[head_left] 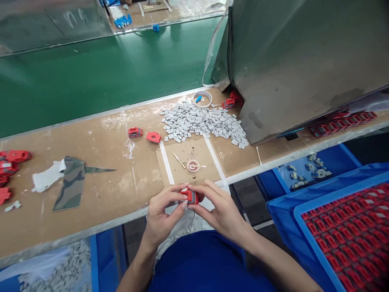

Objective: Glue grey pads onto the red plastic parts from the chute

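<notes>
Between both hands, just over the bench's front edge, is a small red and grey plastic part (192, 197). My left hand (166, 211) pinches its left side with thumb and fingers. The right side is gripped by my right hand (219, 209), fingertips on top and thumb below. Right beyond the hands, a small round cup (193, 166) with a thin stick across it stands on a cardboard sheet (167, 159). A white stick (179, 160) lies left of the cup. Farther back spreads a pile of small grey tiles (202, 121).
Two red parts (153, 137) lie left of the pile; a tape ring (202, 99) sits behind it. Camouflage cloth (70, 184) and more red parts (16, 156) are at left. A large metal sheet (304, 65) overhangs the right. Blue crates (316, 243) flank the bench below.
</notes>
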Available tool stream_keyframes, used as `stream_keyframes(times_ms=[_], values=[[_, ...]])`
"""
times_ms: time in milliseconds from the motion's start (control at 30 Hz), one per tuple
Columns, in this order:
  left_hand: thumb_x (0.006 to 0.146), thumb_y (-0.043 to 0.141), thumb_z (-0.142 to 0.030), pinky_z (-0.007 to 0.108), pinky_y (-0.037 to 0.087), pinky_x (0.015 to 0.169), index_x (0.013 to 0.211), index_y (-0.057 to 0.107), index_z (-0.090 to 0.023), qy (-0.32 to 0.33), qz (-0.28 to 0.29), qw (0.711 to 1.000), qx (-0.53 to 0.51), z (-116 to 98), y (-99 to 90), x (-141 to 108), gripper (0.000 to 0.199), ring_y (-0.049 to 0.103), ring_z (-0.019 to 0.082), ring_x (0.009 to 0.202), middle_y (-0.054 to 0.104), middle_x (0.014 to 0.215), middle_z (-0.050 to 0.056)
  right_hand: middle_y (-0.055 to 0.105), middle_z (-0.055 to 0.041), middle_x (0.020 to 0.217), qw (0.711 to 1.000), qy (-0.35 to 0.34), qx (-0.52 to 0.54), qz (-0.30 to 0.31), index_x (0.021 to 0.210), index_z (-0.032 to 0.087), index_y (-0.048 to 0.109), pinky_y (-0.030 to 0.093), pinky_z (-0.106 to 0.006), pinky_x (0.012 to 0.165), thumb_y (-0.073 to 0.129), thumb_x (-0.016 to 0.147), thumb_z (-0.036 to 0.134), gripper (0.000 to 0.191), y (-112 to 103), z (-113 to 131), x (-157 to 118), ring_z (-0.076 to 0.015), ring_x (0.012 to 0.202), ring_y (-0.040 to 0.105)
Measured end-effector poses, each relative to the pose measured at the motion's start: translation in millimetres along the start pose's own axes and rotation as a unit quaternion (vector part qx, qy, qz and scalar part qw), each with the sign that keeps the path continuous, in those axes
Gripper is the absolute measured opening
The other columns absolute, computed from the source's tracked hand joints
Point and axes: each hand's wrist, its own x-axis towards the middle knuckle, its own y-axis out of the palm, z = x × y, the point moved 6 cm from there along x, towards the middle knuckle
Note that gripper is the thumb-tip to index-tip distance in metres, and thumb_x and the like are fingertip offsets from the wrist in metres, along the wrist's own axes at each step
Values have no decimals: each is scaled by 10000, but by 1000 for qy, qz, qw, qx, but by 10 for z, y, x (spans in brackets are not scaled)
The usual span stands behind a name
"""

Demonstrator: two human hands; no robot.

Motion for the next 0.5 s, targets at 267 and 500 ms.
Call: stream_keyframes(times_ms=[267,500], values=[[904,720,-131,375,472,1136,904,744,-247,50,32,996,61,-11,27,32,118,774,197,1053,829,1066,44,646,-81,937,995,-25,-79,52,1184,159,594,551,-304,698,605,1016,239,186,20,53,7,-208,812,649],[940,680,-261,322,618,990,1203,727,-289,61,165,973,152,-39,117,80,268,740,242,1181,762,1299,77,735,-53,972,991,123,-42,25,1100,201,678,560,-277,777,744,940,333,217,-698,-210,-452,-182,865,697]])
